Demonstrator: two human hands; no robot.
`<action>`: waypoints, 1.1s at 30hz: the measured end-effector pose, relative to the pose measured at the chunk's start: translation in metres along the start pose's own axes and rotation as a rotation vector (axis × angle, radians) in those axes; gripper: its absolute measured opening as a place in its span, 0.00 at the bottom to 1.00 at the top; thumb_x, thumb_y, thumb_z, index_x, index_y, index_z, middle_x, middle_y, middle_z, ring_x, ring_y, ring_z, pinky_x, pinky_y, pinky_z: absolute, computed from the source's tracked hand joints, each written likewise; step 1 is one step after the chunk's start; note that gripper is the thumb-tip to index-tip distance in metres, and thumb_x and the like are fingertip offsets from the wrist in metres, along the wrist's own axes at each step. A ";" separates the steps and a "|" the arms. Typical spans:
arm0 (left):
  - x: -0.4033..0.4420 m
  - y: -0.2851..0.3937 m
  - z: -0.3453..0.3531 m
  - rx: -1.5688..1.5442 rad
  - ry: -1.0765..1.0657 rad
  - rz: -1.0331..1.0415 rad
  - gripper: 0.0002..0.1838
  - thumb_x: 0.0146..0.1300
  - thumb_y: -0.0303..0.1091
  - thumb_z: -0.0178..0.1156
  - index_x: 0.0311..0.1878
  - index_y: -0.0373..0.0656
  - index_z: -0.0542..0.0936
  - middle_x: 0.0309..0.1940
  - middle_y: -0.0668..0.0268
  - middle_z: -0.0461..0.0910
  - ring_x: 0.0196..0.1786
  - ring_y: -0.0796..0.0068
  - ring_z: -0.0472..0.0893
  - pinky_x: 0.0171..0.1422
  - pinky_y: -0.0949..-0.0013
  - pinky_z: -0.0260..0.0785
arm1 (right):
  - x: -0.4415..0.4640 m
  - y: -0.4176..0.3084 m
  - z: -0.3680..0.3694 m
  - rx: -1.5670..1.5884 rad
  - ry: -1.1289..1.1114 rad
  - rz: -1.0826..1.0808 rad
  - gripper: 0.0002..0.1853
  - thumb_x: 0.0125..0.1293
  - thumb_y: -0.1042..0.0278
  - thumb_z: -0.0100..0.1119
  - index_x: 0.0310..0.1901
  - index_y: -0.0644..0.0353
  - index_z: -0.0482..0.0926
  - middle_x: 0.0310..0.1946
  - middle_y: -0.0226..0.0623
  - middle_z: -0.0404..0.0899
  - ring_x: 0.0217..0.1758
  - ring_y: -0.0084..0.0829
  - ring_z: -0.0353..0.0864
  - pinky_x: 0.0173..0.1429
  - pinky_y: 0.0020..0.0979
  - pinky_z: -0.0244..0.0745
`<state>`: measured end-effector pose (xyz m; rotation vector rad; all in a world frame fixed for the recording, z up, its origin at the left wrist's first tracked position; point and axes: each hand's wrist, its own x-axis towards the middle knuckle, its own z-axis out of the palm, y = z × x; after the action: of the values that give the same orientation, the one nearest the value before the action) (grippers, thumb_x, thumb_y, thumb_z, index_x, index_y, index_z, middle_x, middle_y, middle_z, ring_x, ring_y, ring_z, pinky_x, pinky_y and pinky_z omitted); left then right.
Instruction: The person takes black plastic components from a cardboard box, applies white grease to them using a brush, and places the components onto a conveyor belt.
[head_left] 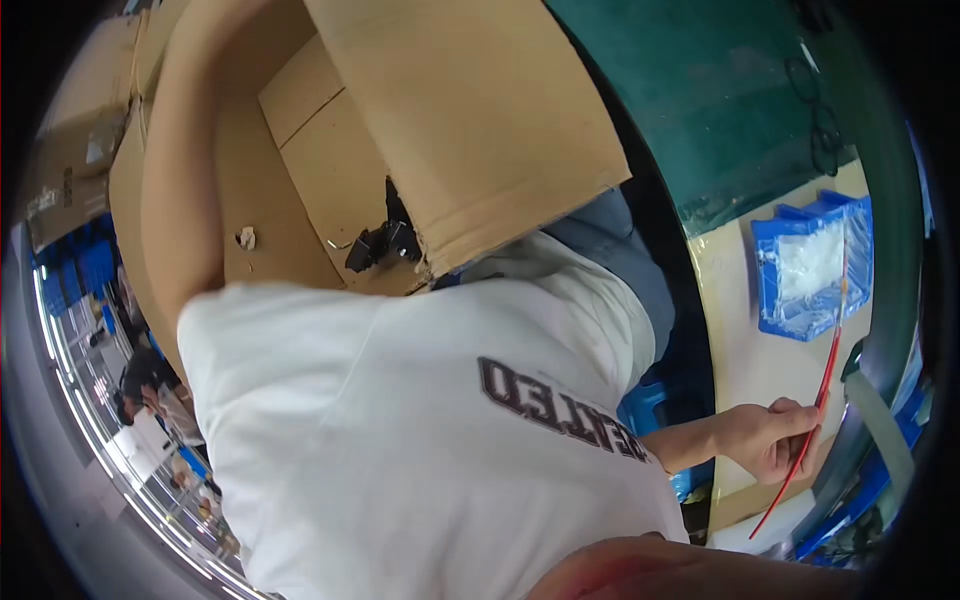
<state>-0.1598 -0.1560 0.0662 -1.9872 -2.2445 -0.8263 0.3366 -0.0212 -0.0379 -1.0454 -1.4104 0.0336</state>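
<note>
My right hand (775, 437) is closed round a thin brush with a long red handle (829, 372). The brush points away from me, with its pale end over a blue plastic bin (767, 290). White, glossy material (810, 262) lies in that bin, partly under clear film. My left arm (182, 170) reaches up beside an open cardboard box (300, 130); the left hand itself is out of sight. Inside the box are small black parts (380, 245) and a crumpled pale scrap (246, 238).
A large box flap (490, 110) stands near my torso. To the right is a green table surface (660, 90) with black-handled scissors (824, 135). Stacked cartons (90, 130) stand at the left. Farther off, another person (155, 385) is among the workstations.
</note>
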 end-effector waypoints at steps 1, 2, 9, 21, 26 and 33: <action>-0.042 -0.028 -0.021 0.009 -0.008 -0.206 0.17 0.59 0.36 0.68 0.48 0.38 0.81 0.45 0.55 0.83 0.44 0.59 0.83 0.47 0.60 0.75 | 0.002 0.001 0.006 0.039 0.014 -0.039 0.16 0.68 0.70 0.69 0.40 0.74 0.72 0.12 0.38 0.70 0.14 0.25 0.68 0.20 0.25 0.66; -0.083 -0.056 -0.036 0.011 -0.067 -0.428 0.20 0.59 0.39 0.69 0.51 0.39 0.81 0.48 0.56 0.82 0.47 0.59 0.82 0.49 0.60 0.75 | 0.002 0.001 0.012 0.080 0.031 -0.072 0.17 0.68 0.70 0.69 0.40 0.75 0.71 0.12 0.38 0.70 0.14 0.25 0.68 0.20 0.25 0.66; -0.312 -0.058 0.058 -0.117 -1.079 -1.324 0.54 0.49 0.63 0.77 0.72 0.39 0.67 0.60 0.45 0.78 0.65 0.52 0.78 0.65 0.61 0.73 | 0.008 -0.007 0.029 0.142 -0.009 -0.118 0.18 0.67 0.69 0.71 0.40 0.74 0.72 0.19 0.44 0.77 0.14 0.25 0.69 0.18 0.25 0.66; -0.328 -0.034 0.099 -0.253 -0.984 -0.995 0.28 0.44 0.35 0.72 0.51 0.34 0.82 0.38 0.55 0.86 0.42 0.65 0.84 0.51 0.66 0.76 | 0.009 -0.002 0.026 0.102 -0.013 -0.085 0.19 0.66 0.68 0.72 0.41 0.74 0.71 0.16 0.41 0.76 0.14 0.24 0.70 0.18 0.23 0.66; -0.296 -0.076 -0.016 -0.493 -0.600 -1.393 0.25 0.52 0.34 0.62 0.54 0.34 0.81 0.40 0.62 0.83 0.38 0.76 0.81 0.43 0.73 0.75 | 0.011 0.003 0.024 0.103 -0.006 -0.068 0.19 0.66 0.68 0.72 0.40 0.73 0.70 0.17 0.42 0.77 0.14 0.25 0.70 0.18 0.23 0.66; -0.131 -0.008 -0.132 -0.457 -0.053 -0.824 0.34 0.59 0.49 0.57 0.63 0.32 0.74 0.50 0.60 0.80 0.43 0.74 0.81 0.43 0.72 0.75 | -0.002 0.016 0.010 -0.018 0.056 0.031 0.10 0.71 0.80 0.58 0.44 0.71 0.66 0.26 0.55 0.82 0.18 0.26 0.73 0.20 0.26 0.69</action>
<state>-0.1850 -0.3294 0.1290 -1.1042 -3.1577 -1.4523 0.3370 -0.0070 -0.0509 -1.0754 -1.3464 0.0141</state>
